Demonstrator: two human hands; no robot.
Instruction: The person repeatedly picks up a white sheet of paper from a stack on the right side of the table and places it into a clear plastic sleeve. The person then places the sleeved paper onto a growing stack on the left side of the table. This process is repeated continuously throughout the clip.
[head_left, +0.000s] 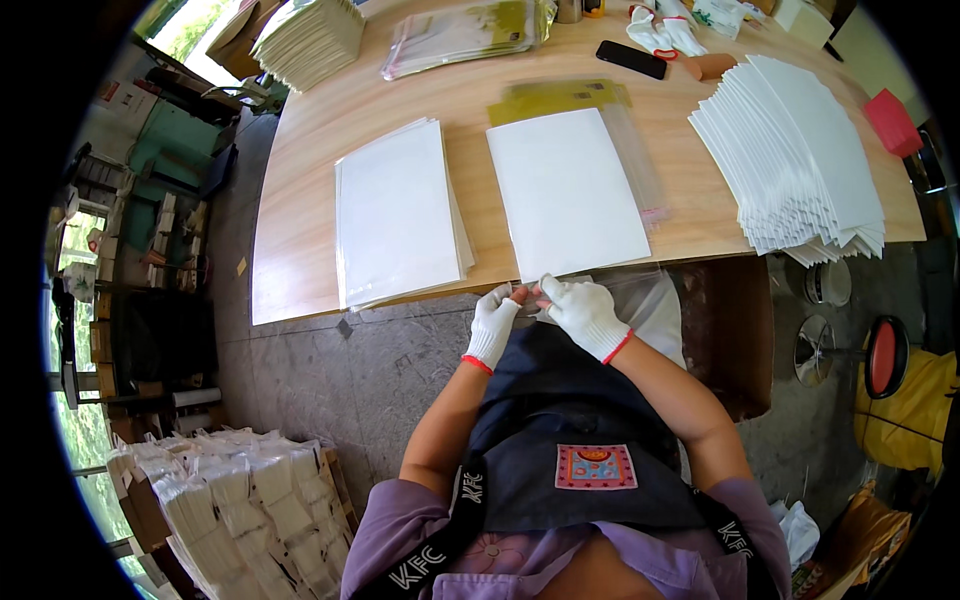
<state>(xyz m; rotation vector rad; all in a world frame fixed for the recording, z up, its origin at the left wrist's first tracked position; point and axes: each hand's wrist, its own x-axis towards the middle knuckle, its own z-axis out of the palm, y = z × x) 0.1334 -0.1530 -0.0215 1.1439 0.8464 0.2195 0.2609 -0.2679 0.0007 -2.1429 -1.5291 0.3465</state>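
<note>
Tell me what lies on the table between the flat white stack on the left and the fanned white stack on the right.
In the head view, one white sheet lies between the left stack and the fanned stack, resting on clear plastic sleeves; bare wooden table shows on either side of it.

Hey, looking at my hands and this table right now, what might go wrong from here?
The white sheet overhangs the table edge where both gloved hands, left hand and right hand, pinch the clear bag; a tug might slide it off. The fanned white stack also overhangs and may spill.
</note>
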